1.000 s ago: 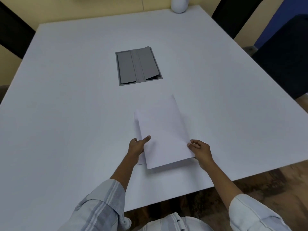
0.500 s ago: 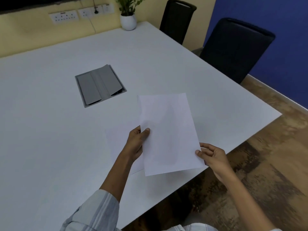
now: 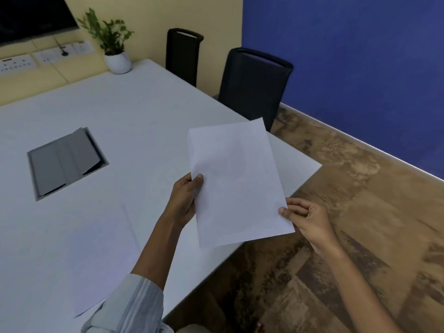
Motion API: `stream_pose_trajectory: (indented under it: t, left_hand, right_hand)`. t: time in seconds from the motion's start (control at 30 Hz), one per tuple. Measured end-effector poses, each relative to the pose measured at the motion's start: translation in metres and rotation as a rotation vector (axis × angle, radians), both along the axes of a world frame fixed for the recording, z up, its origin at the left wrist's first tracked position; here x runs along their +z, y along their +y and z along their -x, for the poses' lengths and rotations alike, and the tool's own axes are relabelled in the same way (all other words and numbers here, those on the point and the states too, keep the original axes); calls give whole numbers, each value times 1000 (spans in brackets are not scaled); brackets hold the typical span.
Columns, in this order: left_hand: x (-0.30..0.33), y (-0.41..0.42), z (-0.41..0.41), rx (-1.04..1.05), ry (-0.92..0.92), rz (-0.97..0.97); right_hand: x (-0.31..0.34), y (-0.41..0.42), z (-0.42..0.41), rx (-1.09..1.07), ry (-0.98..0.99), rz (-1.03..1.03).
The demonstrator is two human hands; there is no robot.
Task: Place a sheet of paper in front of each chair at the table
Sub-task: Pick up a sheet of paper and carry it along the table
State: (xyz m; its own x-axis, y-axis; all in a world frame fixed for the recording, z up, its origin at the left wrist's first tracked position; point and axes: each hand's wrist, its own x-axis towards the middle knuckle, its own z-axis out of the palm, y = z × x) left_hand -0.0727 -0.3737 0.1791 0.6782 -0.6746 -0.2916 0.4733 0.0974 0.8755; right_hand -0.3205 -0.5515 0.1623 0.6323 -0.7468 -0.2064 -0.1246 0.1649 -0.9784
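Head view, reading from the left: a grey hatch (image 3: 67,162) is set flush into the white surface (image 3: 134,111), and near you 1 sheet (image 3: 101,265) already lies flat by the near edge, its outline faint against the white, so you can barely trace its far corners. Your left sleeve (image 3: 129,306) covers its near corner. Further back a potted plant (image 3: 113,44) stands by the wall.

Next, your left hand (image 3: 183,200) pinches the left edge of the held paper (image 3: 237,183), thumb on top, the other fingers hidden beneath. That paper hangs in the air over the surface's right corner, tilted slightly. Your right hand (image 3: 310,219) pinches its lower right corner between thumb and curled fingers.

Paper like this is light and limp, and it will likely sag or flutter if you grip 1 corner alone, so keep 2 holds on opposite edges, or support it from below, and lay it down flat, not dropped. Pinch gently; it creases easily. You cannot tell whether you hold 1 sheet or several stacked.

On the right, 2 dark chairs wait along the surface's far side: the nearer chair (image 3: 254,85) and the farther chair (image 3: 183,54). Their seats are hidden behind the surface, and no sheet shows in front of either.
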Motion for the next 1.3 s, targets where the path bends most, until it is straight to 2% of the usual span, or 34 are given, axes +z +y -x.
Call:
stream_pose_trajectory:
  t: [0.27, 0.6, 1.0, 1.3]
  left_hand:
    - [12, -147, 38, -91, -6, 36]
    - [16, -364, 43, -116, -46, 62]
    - [65, -601, 13, 0, -56, 83]
    - [72, -716, -39, 299, -99, 111]
  right_hand:
    - [4, -126, 53, -98, 6, 10]
    - [11, -327, 65, -168, -47, 14]
    - [63, -595, 15, -36, -47, 74]
    - [81, -774, -89, 273, -106, 90]
